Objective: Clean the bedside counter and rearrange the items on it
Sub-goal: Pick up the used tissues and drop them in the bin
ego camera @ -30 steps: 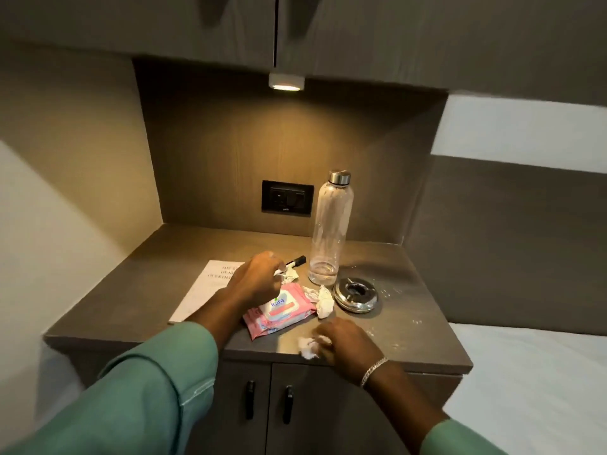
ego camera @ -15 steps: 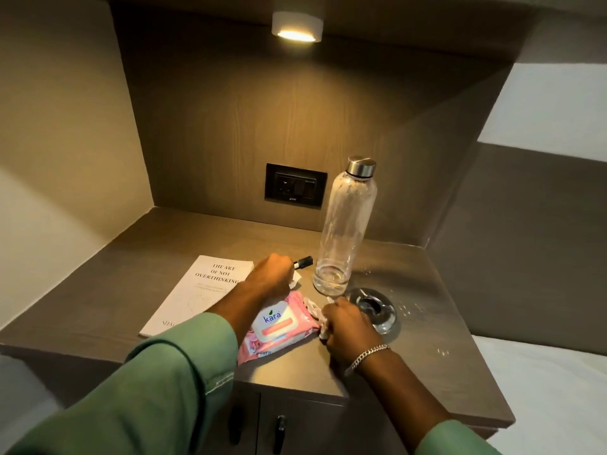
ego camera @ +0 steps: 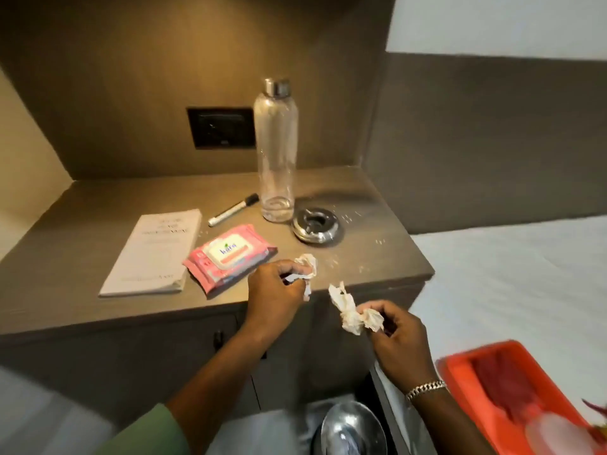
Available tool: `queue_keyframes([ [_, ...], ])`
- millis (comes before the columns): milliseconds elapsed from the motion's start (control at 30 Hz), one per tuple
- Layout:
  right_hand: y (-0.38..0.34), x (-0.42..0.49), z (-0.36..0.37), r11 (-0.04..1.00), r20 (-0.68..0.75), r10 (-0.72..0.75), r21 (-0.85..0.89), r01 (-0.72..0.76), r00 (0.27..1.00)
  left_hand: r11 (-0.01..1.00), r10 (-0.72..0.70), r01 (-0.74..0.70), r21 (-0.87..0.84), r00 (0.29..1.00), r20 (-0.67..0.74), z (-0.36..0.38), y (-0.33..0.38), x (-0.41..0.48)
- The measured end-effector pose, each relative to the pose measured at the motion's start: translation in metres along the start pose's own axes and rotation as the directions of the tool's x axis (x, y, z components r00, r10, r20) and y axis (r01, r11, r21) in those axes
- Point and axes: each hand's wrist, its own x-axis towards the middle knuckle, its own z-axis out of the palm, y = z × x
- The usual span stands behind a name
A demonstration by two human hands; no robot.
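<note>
While both hands hang just off the counter's [ego camera: 377, 257] front edge, the left hand [ego camera: 274, 298] is closed on one crumpled tissue [ego camera: 307, 267] and the right hand [ego camera: 399, 336] pinches another tissue [ego camera: 349, 313]. These wads look light, soft and crushable, so a loose fingertip pinch anywhere should do. At twelve o'clock stands the bottle [ego camera: 277, 149], likely fragile glass, best grasped mid-body.

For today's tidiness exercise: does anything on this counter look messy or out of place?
Yes. Small white crumbs are scattered over the counter near the ashtray, and the marker lies loose and askew.
</note>
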Motion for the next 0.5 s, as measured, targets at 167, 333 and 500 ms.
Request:
queue_keyframes([
  [167,0.095,-0.065,0.0,0.953,-0.095,0.3,-0.015,-0.303,0.949,0.964,-0.264,0.252,0.079,0.924,0.277,0.08,-0.074,-0.091],
  [333,0.207,-0.089,0.019,0.82,-0.113,0.534,-0.172,-0.546,0.838,0.847,-0.527,0.5,0.181,0.746,0.407,0.148,-0.162,-0.118],
  [500,0.276,-0.094,0.029,0.707,-0.066,0.696,-0.107,-0.699,0.715,0.792,-0.611,0.442,0.422,0.577,0.542,0.179,-0.221,-0.12],
])
